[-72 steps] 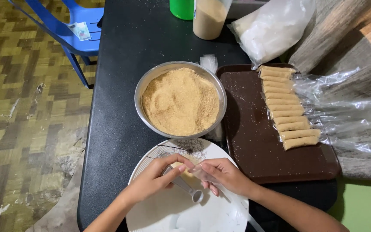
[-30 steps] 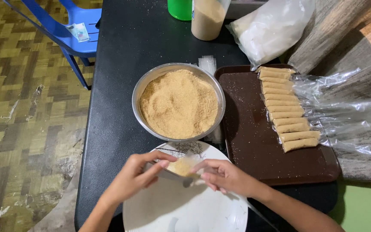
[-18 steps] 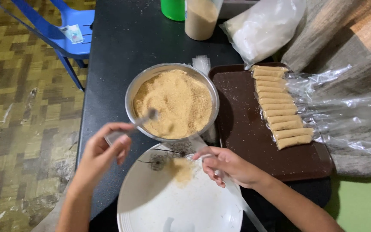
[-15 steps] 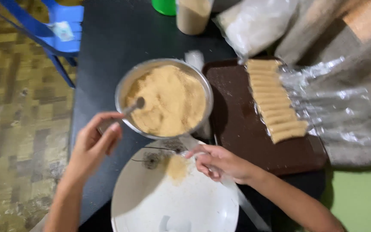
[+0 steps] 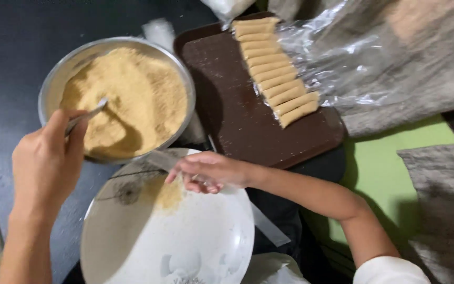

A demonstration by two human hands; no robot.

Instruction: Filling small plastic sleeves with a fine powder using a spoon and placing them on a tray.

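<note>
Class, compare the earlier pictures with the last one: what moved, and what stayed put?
The left hand left the white plate, went up to the metal bowl and now digs a spoon into the crumbs. The right hand stayed over the plate. The rolls on the brown tray kept their row.

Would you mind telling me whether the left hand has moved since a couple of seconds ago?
Yes. The left hand has left the white plate and gone up to the metal bowl, dipping a spoon into the crumbs.

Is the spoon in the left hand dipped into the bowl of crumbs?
Yes, the left hand holds a spoon whose tip sits in the crumbs inside the metal bowl.
</note>
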